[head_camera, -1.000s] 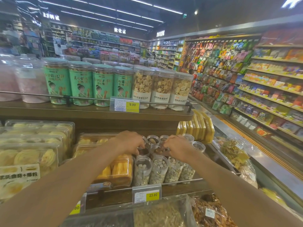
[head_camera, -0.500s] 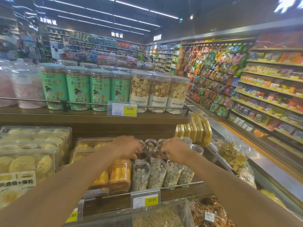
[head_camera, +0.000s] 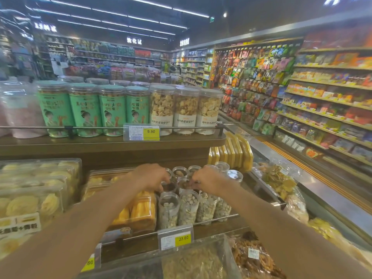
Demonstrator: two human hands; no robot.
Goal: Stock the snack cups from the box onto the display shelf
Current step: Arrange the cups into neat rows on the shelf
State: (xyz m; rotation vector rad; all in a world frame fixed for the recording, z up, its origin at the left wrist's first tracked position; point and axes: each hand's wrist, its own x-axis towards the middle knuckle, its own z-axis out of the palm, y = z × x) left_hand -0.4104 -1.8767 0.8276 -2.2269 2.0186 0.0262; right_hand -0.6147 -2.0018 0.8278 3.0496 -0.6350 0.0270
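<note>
Clear snack cups of nuts stand in rows on the lower wooden display shelf [head_camera: 237,224]. The front row [head_camera: 189,208] leans against a wire rail. My left hand [head_camera: 153,178] reaches over the second row, its fingers curled down onto the lid of one cup [head_camera: 168,187]. My right hand [head_camera: 209,182] pinches the rim of the neighbouring cup [head_camera: 183,183] with its fingertips. More cups [head_camera: 234,175] stand behind and to the right, apart from both hands. No box is in view.
Orange pastry packs [head_camera: 141,210] sit left of the cups, and trays of round cakes [head_camera: 30,198] further left. The shelf above holds tall green and clear jars [head_camera: 161,109]. A price tag [head_camera: 175,237] hangs below. Bagged snacks [head_camera: 281,184] lie right, beside an aisle.
Both hands stay over the second row of cups, their fingers shifting slightly on the lids. The view has tilted a little, so the shelf sits lower in the frame.
</note>
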